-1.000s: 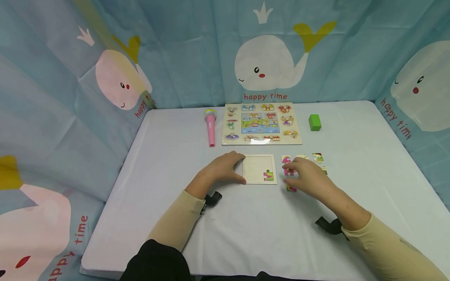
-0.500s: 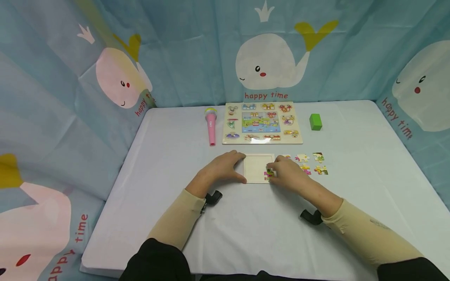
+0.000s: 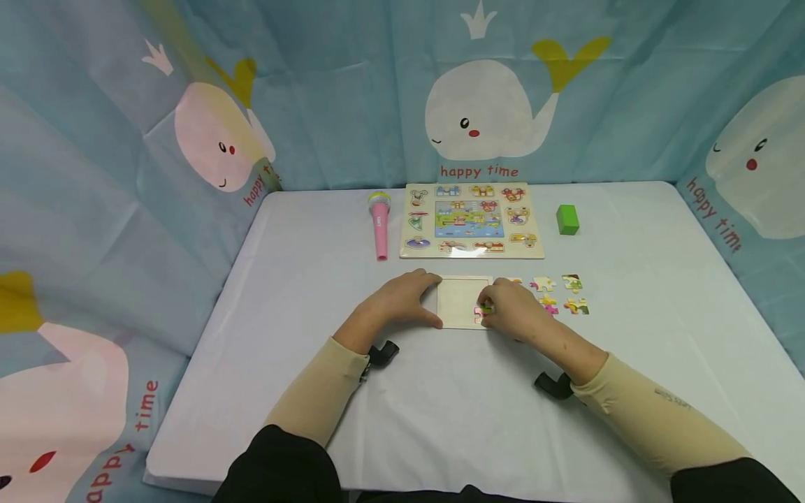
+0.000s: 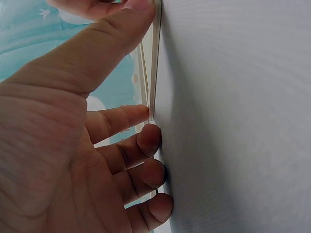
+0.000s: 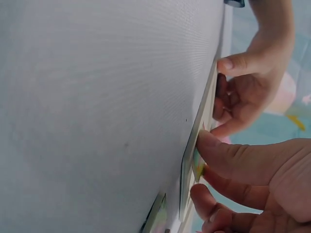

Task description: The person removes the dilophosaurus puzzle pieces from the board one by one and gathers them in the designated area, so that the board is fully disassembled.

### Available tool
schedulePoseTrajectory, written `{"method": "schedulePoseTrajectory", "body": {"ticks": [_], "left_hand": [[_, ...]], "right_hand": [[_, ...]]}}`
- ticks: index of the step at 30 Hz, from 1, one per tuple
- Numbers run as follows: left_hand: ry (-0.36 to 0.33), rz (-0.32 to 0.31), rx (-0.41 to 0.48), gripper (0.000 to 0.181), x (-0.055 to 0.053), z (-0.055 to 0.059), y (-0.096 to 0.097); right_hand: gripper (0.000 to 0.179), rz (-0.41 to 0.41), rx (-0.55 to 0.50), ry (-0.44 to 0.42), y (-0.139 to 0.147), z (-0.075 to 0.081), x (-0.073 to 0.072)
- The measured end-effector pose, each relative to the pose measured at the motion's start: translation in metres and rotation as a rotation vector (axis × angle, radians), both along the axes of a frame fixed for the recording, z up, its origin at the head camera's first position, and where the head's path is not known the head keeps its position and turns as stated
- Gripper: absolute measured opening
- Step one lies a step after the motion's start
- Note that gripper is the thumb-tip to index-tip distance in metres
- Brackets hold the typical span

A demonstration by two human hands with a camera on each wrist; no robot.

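A shallow wooden puzzle tray (image 3: 456, 300) with a raised rim lies on the white table. My left hand (image 3: 402, 300) holds its left side, thumb at the near corner and forefinger at the far one. The left wrist view shows the other fingertips curled down beside the tray. Over the tray's near right corner, my right hand (image 3: 512, 307) pinches a pink-and-green puzzle piece (image 3: 479, 314) with thumb and forefinger, partly covering it. In the right wrist view, that puzzle piece (image 5: 197, 165) shows under the thumb, low inside the rim.
Several loose puzzle pieces (image 3: 572, 282) lie right of the tray, some behind my right hand. Farther back are a pink toy microphone (image 3: 380, 227), a wooden picture board (image 3: 472, 249) and a green block (image 3: 567, 220). A blue whale-print curtain (image 3: 352, 105) hangs behind the table.
My right hand has moved left from the loose pieces to the piece in the tray's near right corner, and stayed there over the last half second. My left hand has kept its place.
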State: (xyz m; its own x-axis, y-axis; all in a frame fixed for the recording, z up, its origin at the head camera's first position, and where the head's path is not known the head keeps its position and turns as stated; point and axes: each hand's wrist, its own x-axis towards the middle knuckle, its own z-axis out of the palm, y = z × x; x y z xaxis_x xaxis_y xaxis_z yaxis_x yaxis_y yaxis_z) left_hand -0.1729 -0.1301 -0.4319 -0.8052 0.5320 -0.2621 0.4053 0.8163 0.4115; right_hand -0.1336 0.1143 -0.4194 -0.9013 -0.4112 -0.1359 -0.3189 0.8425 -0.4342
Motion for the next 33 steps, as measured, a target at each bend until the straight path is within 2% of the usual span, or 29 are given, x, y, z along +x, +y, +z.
{"method": "schedulePoseTrajectory", "body": {"ticks": [5,12,26,33], "left_hand": [[-0.004,-0.004,-0.003,0.093,-0.0005,-0.0008,-0.0002],[0.001,-0.008,0.005,0.094,-0.0008,-0.0020,-0.0009],[0.009,-0.006,0.006,0.093,0.0004,-0.0012,0.0000],[0.006,-0.006,0.005,0.093,-0.0001,-0.0022,0.0000]], "right_hand": [[0.030,-0.004,0.000,-0.014,-0.0006,0.0002,0.0002],[0.031,0.013,0.004,0.028,0.0011,0.0015,0.0013],[0.030,0.025,-0.025,0.029,0.0040,0.0007,0.0021],[0.032,0.061,-0.028,0.027,0.0047,0.0014,0.0011]]}}
